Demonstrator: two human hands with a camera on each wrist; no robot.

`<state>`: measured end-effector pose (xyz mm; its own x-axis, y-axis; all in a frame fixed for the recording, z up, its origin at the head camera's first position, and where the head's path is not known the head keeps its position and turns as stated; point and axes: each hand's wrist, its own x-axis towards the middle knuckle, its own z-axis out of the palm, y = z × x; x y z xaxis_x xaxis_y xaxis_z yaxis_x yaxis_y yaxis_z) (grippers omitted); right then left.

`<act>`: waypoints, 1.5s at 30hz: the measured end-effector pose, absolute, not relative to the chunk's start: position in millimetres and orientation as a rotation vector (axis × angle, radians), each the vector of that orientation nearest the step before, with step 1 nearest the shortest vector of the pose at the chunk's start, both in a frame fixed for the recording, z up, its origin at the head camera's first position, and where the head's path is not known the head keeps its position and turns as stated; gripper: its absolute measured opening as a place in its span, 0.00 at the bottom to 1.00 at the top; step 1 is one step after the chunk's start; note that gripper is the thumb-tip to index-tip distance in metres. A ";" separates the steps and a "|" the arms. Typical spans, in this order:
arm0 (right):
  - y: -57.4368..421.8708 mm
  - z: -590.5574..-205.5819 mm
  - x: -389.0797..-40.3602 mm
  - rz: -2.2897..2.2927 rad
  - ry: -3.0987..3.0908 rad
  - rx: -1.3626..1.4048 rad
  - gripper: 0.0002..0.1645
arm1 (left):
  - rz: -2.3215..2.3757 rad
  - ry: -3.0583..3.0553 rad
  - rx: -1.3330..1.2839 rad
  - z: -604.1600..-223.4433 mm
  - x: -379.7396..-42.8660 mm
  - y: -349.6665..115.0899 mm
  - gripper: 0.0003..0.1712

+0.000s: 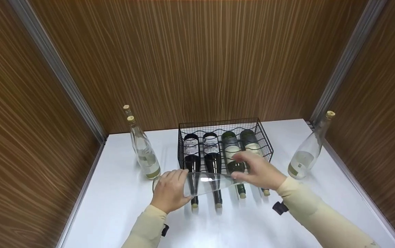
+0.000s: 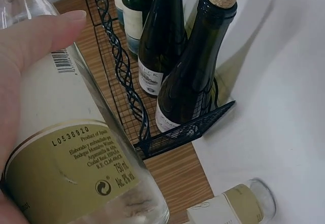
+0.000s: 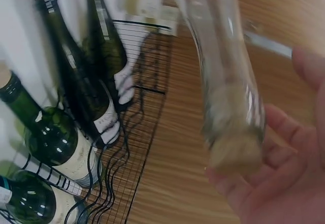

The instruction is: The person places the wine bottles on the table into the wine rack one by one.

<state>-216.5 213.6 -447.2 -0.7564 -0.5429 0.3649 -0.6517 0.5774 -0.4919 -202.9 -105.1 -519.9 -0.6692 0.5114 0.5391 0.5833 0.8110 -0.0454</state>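
Observation:
My left hand (image 1: 170, 191) grips the body of a clear glass wine bottle (image 1: 204, 188), thumb across its white and olive label (image 2: 71, 163). The bottle lies nearly level above the front of a black wire rack (image 1: 266, 132), neck toward the right. My right hand (image 1: 259, 172) is at the neck end, thumb spread away from the fingers. In the right wrist view, its fingers (image 3: 284, 125) lie behind the corked tip (image 3: 234, 153). Two dark wine bottles (image 1: 213, 160) and two green ones (image 1: 232, 144) lie side by side in the rack, corks toward me.
Two clear corked bottles (image 1: 146, 155) stand upright left of the rack, one partly behind the other. Another clear bottle (image 1: 304, 158) stands on the right. Brown wood-grain panels (image 1: 197, 62) enclose the white table (image 1: 115, 203) at the back and sides.

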 end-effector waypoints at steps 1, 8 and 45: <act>209.4 -449.5 -216.6 0.835 -2.652 1.042 0.34 | -0.158 -2.450 -0.810 -519.9 -203.0 -103.9 0.50; 189.4 -470.3 -218.4 0.424 -2.781 1.151 0.44 | -0.087 -2.453 -0.813 -521.0 -202.0 -95.3 0.51; 210.9 -514.7 -229.9 0.706 -2.935 0.918 0.38 | -0.282 -2.604 -0.691 -494.3 -235.1 -89.2 0.55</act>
